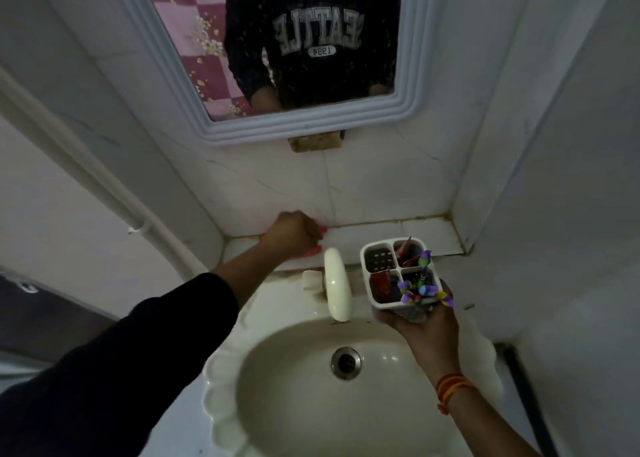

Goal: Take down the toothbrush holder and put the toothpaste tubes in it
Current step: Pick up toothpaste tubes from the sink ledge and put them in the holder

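My right hand (pixel 424 321) holds a white toothbrush holder (pixel 379 304) from below, above the right rim of the sink. The holder has four compartments; a reddish tube (pixel 407 252) stands in the far right one, another red item (pixel 381 285) sits in the near left one, and purple-and-green toothbrushes (pixel 420 288) stick out of the near right one. My left hand (pixel 292 234) is closed on a red-orange tube (pixel 311 250) lying on the tiled ledge behind the tap; the fingers hide most of it.
A cream tap (pixel 336 288) stands between my hands at the back of the sink (pixel 221 380), with its drain (pixel 345 363) below. A white-framed mirror (pixel 412 75) hangs above the ledge (pixel 426 233). A white pipe (pixel 104 186) runs down the left wall.
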The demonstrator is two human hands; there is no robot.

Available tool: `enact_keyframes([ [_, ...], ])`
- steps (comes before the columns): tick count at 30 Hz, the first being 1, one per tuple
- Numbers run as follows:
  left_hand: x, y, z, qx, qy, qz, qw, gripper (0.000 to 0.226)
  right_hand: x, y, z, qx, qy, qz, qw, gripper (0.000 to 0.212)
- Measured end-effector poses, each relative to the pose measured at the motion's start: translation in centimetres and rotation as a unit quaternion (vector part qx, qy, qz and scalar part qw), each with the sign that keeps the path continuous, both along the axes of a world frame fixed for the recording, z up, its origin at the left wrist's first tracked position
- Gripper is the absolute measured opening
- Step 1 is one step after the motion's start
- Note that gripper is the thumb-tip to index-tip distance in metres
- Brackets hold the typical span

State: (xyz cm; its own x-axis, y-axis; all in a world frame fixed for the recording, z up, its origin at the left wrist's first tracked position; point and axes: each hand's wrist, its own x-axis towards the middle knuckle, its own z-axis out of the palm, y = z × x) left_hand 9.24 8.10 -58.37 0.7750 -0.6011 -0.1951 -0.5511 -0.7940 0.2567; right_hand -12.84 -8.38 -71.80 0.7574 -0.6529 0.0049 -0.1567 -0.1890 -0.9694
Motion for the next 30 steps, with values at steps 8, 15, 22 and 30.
enact_keyframes([
  [8, 0.3, 0.5, -6.3, 0.084, -0.07, -0.001, 0.994, 0.048, 0.1, -0.2, -0.2, -0.003, 0.002, -0.001, 1.0, 0.094],
  [15, 1.6, 1.0, -7.6, 0.147, -0.171, -0.063, 0.972, 0.039, 0.1, -0.1, 0.1, 0.005, 0.001, -0.001, 1.0, 0.091],
  [22, 0.3, -2.5, 3.0, 0.035, -0.024, -0.104, 0.994, 0.039, 0.0, -0.1, 0.5, 0.028, 0.005, -0.003, 1.0, 0.092],
  [30, -6.0, -7.6, 10.1, 0.12, -0.02, -0.261, 0.958, 0.031, 0.1, -0.1, 0.7, 0.113, -0.032, 0.011, 0.993, 0.084],
])
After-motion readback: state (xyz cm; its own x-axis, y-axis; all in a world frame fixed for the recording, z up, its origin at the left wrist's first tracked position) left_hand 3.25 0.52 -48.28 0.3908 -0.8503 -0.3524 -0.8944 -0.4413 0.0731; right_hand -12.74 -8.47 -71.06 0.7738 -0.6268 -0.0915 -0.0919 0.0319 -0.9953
